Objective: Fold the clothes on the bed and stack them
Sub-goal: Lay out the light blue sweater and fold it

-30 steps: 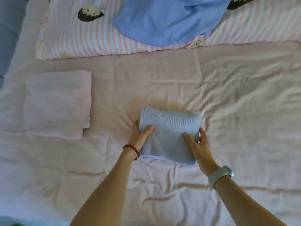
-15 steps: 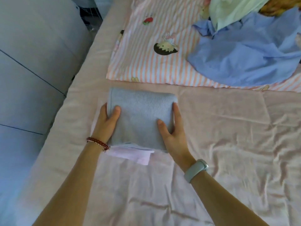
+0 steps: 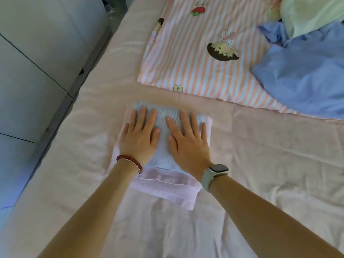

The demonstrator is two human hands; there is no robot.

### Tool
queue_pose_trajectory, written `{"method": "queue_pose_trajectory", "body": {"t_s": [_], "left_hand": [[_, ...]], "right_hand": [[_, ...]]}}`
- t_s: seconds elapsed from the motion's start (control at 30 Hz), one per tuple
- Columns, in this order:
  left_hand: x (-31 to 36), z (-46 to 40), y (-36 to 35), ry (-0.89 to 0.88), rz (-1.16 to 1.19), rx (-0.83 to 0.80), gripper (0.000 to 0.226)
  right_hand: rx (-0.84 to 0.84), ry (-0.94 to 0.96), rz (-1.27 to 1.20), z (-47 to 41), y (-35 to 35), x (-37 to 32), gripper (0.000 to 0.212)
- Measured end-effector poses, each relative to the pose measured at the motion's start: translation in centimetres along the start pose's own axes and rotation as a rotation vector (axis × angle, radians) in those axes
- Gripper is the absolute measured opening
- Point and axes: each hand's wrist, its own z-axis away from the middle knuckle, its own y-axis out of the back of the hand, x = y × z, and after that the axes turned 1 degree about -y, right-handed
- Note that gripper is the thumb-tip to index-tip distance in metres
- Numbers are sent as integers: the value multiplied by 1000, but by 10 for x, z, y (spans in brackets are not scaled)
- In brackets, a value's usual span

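A folded light blue knit garment (image 3: 163, 127) lies on top of a folded pale pink garment (image 3: 167, 189) on the pink bed sheet (image 3: 260, 174). My left hand (image 3: 138, 136) presses flat on the blue garment's left half, fingers straight and spread. My right hand (image 3: 188, 140) presses flat on its right half in the same way. The pink garment sticks out below my wrists and along the right side. An unfolded blue garment (image 3: 305, 75) and a pale green one (image 3: 307, 13) lie in a heap at the upper right.
A pink-and-white striped quilt (image 3: 195, 53) with cartoon prints covers the far part of the bed under the heap. Grey cabinet fronts (image 3: 37, 62) stand close along the bed's left edge. Wrinkled bare sheet spreads to the right of the stack.
The blue garment was carried left from the middle of the bed and set on the pink folded one. Both hands let go of its sides and now lie flat on top.
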Motion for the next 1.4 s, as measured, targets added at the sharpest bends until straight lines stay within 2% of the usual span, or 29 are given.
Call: {"method": "queue_pose_trajectory", "body": {"t_s": [0.03, 0.1, 0.17, 0.27, 0.4, 0.5, 0.63, 0.8, 1.0, 1.13, 1.4], "left_hand": [[-7, -1, -9, 24, -14, -78, 58], [-21, -2, -24, 34, -37, -170, 63], [-27, -7, -32, 46, 27, -187, 62], [-27, -13, -31, 55, -64, -263, 68], [-8, -7, -4, 155, -91, -312, 56], [16, 7, 35, 112, -160, -188, 53], [68, 47, 87, 108, -18, 68, 50], [166, 104, 132, 36, 109, 115, 48], [321, 174, 139, -266, 60, -2, 45], [451, 247, 115, -417, 172, -24, 40], [715, 375, 30, -785, 205, -232, 44]], "right_hand": [[-84, -3, 21, -2, -9, 2, 51], [-139, 19, 84, -3, -27, 6, 53], [-156, 28, 100, -6, -37, 10, 54], [-210, 8, 106, -13, -39, 11, 55], [-274, 38, 21, -3, -9, 12, 54], [-180, -5, -82, 26, 31, 18, 49], [-32, -205, -230, 75, 103, 38, 39], [104, -370, -245, 164, 199, 91, 35], [189, -614, -310, 332, 290, 186, 34], [279, -775, -337, 477, 329, 250, 33], [418, -1149, -278, 740, 387, 374, 31]]}}
